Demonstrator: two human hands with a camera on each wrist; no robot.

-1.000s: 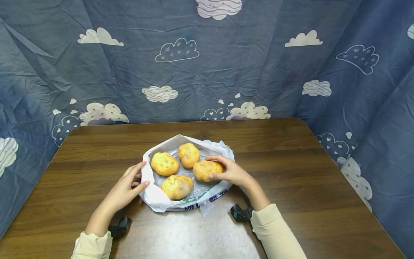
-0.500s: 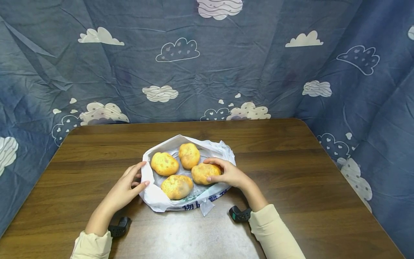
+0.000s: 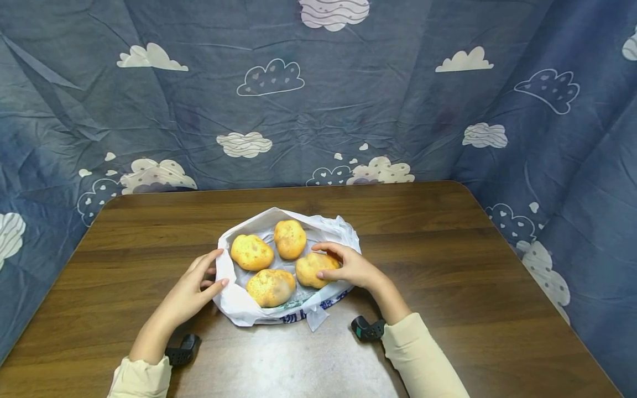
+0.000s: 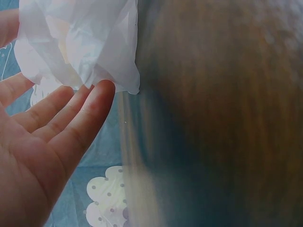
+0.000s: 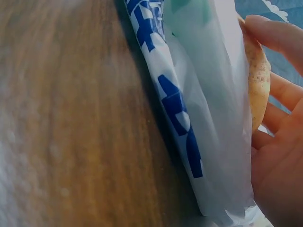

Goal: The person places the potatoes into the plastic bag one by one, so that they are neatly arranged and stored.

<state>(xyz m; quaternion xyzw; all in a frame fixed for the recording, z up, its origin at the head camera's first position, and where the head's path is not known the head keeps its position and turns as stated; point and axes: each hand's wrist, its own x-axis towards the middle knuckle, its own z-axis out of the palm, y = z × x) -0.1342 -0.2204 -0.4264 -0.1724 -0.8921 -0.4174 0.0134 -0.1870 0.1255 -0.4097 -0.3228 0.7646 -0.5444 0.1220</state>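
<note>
A white plastic bag (image 3: 226,268) lies spread on the table, its mouth wide, with several yellow potatoes inside. My right hand (image 3: 353,268) grips the rightmost potato (image 3: 308,271), thumb in front and fingers behind. In the right wrist view, the bag's wall hides part of this potato (image 5: 259,78). Against the bag's left rim rests my left hand (image 3: 191,287), its fingers extended. The left wrist view shows those fingers (image 4: 90,111) nearly straight, touching the plastic. A potato (image 3: 251,252) sits at the left, another (image 3: 290,239) at the back, and one (image 3: 271,288) at the front.
The brown wooden table (image 3: 428,232) has a rounded far corner. Behind it hangs a blue curtain (image 3: 348,105) printed with clouds. Black wrist devices (image 3: 367,329) are strapped on both forearms.
My right hand has shifted slightly left and toward me with the potato, which has turned a little within the grasp. The left hand stays at the bag's rim.
</note>
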